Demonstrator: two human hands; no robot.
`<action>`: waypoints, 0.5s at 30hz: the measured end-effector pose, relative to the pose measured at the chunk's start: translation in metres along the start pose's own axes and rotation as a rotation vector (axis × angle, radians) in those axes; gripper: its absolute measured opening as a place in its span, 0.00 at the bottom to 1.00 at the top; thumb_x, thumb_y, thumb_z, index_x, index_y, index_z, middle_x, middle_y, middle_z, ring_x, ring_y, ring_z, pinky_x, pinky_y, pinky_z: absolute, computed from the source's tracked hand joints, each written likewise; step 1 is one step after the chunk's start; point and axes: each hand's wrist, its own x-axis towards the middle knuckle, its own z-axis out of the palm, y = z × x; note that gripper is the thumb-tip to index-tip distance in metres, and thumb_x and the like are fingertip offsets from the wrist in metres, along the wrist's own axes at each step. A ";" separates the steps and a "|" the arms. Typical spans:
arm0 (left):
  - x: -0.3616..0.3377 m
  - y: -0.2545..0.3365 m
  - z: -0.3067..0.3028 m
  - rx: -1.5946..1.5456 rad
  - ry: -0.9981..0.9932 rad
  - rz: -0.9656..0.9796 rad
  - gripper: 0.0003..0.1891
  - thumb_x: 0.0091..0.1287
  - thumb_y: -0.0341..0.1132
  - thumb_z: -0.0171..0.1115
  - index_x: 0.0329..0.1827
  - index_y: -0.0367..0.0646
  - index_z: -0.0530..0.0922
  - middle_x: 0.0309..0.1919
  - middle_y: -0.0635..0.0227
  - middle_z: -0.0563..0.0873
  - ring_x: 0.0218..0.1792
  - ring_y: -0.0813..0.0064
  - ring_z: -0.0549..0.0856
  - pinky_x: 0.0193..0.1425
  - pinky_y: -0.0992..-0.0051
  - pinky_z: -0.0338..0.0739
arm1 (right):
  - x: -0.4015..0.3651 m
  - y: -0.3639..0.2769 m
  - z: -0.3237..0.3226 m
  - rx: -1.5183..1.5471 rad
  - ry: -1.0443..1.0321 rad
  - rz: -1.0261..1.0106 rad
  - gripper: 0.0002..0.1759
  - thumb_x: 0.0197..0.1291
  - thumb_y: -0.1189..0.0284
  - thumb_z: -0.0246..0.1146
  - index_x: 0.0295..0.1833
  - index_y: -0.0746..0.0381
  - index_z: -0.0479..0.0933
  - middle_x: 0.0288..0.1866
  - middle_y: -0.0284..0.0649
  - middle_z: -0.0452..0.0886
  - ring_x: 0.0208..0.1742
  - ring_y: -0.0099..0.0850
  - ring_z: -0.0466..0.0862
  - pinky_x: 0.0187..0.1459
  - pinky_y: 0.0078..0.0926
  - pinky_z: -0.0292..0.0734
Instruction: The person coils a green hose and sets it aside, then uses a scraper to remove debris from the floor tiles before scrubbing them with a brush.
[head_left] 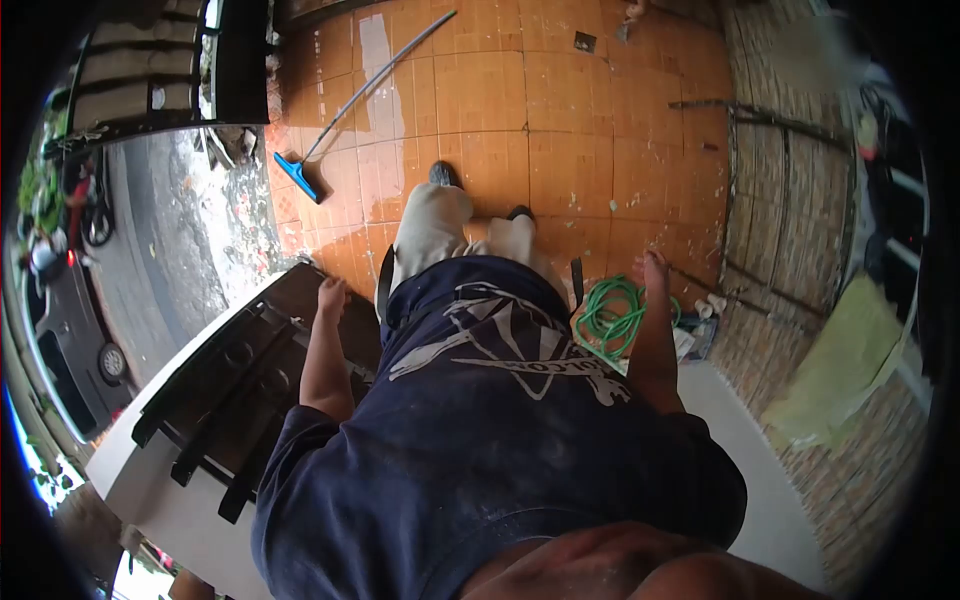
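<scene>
My left hand [333, 294] hangs at my side with its fingers loosely bent and nothing visible in them. It is nearest to a dark slatted piece of furniture or railing [250, 360]. My right hand [652, 270] also hangs down, its fingers slightly apart, with no object seen in it. Beside it lies a coiled green hose [610, 315]. Ahead on the left, a squeegee with a blue head [299, 178] and a long grey handle [375, 80] rests on the orange tile floor [480, 100].
A dark square [585, 42] lies on the tiles. At the far edge, part of a person [635, 12] is barely visible. A stone-patterned wall [780, 200] borders the right, with a thin dark pole [770, 120] by it. A grey car [70, 330] stands outside on the left.
</scene>
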 end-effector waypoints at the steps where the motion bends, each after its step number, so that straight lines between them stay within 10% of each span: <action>1: -0.003 -0.009 0.007 -0.028 0.004 -0.015 0.15 0.70 0.41 0.60 0.54 0.45 0.80 0.34 0.69 0.85 0.26 0.76 0.82 0.22 0.76 0.72 | 0.001 -0.042 0.010 0.006 -0.026 0.050 0.14 0.71 0.60 0.61 0.56 0.54 0.75 0.36 0.36 0.81 0.29 0.28 0.83 0.25 0.26 0.78; 7: 0.027 0.006 0.005 0.086 -0.055 -0.268 0.09 0.66 0.39 0.61 0.43 0.46 0.85 0.28 0.69 0.85 0.21 0.73 0.81 0.22 0.71 0.75 | 0.030 -0.096 0.083 -0.073 -0.244 0.086 0.11 0.70 0.67 0.61 0.55 0.54 0.76 0.37 0.34 0.81 0.29 0.24 0.81 0.23 0.21 0.75; 11: 0.171 -0.004 -0.006 0.396 -0.181 0.049 0.10 0.65 0.38 0.60 0.35 0.42 0.86 0.24 0.65 0.86 0.20 0.70 0.83 0.28 0.65 0.80 | 0.005 -0.084 0.111 -0.271 -0.458 -0.037 0.09 0.69 0.73 0.60 0.53 0.59 0.76 0.41 0.36 0.81 0.34 0.24 0.83 0.30 0.25 0.80; 15: 0.219 0.151 0.005 0.153 0.055 0.240 0.11 0.69 0.37 0.59 0.46 0.42 0.85 0.30 0.63 0.88 0.31 0.74 0.85 0.36 0.71 0.79 | 0.008 -0.109 0.135 -0.452 -0.369 0.163 0.13 0.67 0.72 0.62 0.54 0.65 0.77 0.42 0.37 0.82 0.42 0.28 0.84 0.44 0.27 0.81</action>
